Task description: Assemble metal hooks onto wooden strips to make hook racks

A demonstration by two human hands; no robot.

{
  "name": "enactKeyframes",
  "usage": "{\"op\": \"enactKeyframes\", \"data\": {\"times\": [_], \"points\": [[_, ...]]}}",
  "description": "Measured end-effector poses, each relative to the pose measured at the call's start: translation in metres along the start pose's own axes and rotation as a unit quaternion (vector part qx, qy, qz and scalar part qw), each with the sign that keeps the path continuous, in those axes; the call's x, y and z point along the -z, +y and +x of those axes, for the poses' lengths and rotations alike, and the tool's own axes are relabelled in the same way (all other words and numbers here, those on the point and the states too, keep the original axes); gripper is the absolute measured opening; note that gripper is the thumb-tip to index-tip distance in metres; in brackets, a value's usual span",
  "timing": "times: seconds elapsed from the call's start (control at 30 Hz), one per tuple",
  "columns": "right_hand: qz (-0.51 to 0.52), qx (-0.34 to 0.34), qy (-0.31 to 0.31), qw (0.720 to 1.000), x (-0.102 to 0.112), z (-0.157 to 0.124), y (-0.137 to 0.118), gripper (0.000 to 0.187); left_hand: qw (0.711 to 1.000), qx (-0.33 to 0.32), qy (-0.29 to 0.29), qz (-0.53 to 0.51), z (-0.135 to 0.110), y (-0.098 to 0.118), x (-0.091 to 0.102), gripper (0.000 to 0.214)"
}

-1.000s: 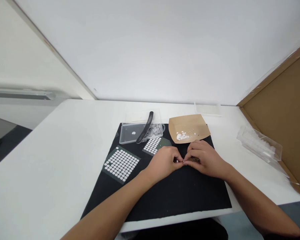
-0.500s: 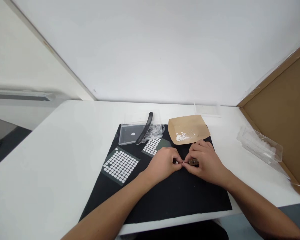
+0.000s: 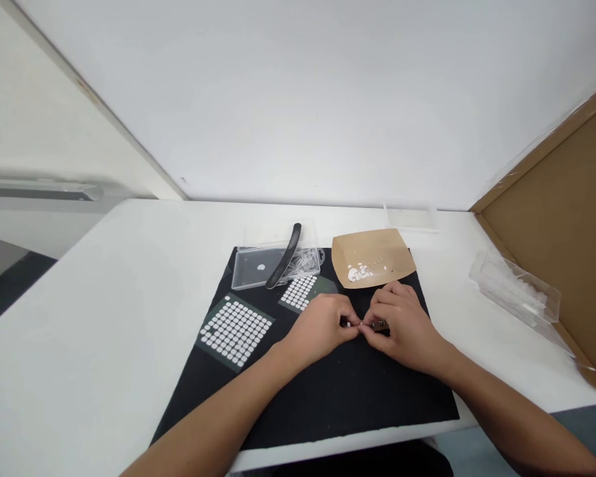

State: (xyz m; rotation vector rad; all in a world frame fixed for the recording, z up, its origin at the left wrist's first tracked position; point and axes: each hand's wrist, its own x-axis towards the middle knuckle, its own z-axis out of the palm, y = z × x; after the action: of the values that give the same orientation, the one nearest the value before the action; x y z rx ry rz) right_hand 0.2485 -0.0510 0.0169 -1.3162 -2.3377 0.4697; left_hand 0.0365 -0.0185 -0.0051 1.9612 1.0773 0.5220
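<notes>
Left hand (image 3: 322, 328) and right hand (image 3: 402, 324): fingertips pinched together on a small dark piece (image 3: 380, 324), above the black mat (image 3: 328, 391). Dot sheet (image 3: 234, 329) left; brown tray (image 3: 372, 258) behind.

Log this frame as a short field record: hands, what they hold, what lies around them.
left hand: fingertips pinched on a tiny white piece
right hand: grip on a small dark part, fingertips meeting the left's
surface: black mat on white table
behind hands: brown paper tray with white bits
left of hands: two dot sheets, clear case, black curved tool
</notes>
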Motion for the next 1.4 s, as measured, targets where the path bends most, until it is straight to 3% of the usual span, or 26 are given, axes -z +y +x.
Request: {"op": "enactKeyframes", "data": {"times": [0.3, 0.7, 1.1, 1.4], "points": [[-0.067, 0.049, 0.033, 0.996, 0.002, -0.004, 0.002, 0.011, 1.000, -0.005, -0.001, -0.008, 0.000, -0.005, -0.002, 0.018], [-0.119, 0.170, -0.001, 0.978, 0.006, 0.001, 0.010, 0.013, 0.999, -0.005, 0.010, -0.035, -0.001, -0.008, -0.005, 0.017], [-0.042, 0.148, -0.036, 0.987, 0.013, 0.003, 0.019, 0.015, 1.000, -0.018, -0.004, -0.012, -0.001, -0.004, 0.000, 0.016], [-0.028, 0.122, -0.001, 0.992, 0.034, 0.006, 0.038, 0.016, 0.997, -0.078, -0.001, 0.002, -0.002, -0.005, 0.001, 0.009]]}}
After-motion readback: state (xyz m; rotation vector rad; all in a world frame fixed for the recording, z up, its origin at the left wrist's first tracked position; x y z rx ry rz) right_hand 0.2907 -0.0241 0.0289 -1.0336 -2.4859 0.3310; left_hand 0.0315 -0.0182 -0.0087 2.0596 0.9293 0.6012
